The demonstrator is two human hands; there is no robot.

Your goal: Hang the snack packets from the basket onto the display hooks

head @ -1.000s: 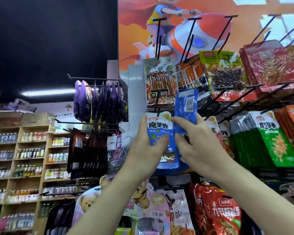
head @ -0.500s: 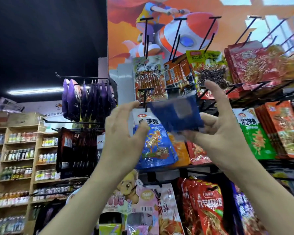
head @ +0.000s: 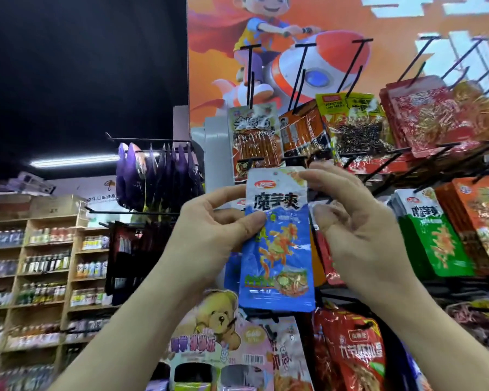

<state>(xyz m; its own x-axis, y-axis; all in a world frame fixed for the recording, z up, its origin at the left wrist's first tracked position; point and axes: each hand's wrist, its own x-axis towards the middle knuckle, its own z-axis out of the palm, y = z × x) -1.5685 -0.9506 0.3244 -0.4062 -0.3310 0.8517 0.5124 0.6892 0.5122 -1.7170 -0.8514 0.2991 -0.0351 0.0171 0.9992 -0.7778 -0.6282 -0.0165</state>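
We count one blue snack packet [head: 277, 249] and two hands. The packet stands upright in front of the display hooks [head: 299, 80], its printed face toward us. The left hand [head: 209, 238] pinches its left edge between thumb and fingers; the right hand [head: 362, 230] pinches its top right corner. We read 魔芋爽 on it, and likewise on the green packets [head: 432, 241] hanging to the right.

blue packet [head: 277, 249]: barcode back faced camera 1 s ago, blurred and sideways mid-turn 0.5 s ago, now upright with printed front showing | left grip [head: 209, 235]: has come onto it, thumb pinching left edge | right grip [head: 359, 230]: shifted from lower body to top right corner
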